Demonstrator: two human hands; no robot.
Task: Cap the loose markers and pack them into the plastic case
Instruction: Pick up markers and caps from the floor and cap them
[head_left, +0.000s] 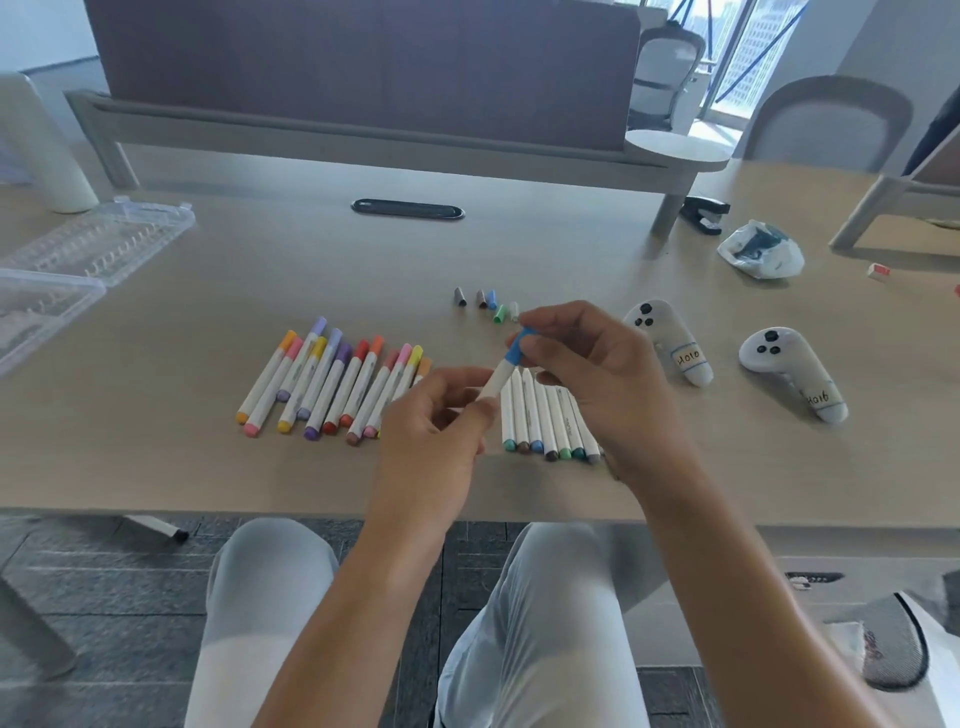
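My left hand (434, 415) pinches the lower barrel of a white marker (497, 378) held above the table. My right hand (592, 364) grips the blue cap (519, 349) sitting on the marker's upper end. To the left lies a row of several capped markers (332, 382) in orange, pink, purple, red and yellow. Several uncapped white markers (550, 421) lie under my hands. Behind them several loose caps (491, 304) in grey, blue, green and white stand together. The clear plastic case (88, 249) lies open at the far left.
Two white hand controllers (670, 340) (792, 371) lie on the right. Farther back on the right sit a crumpled plastic bag (761, 249) and a black stapler (704, 213). A black cable slot (408, 209) is set in the table's middle.
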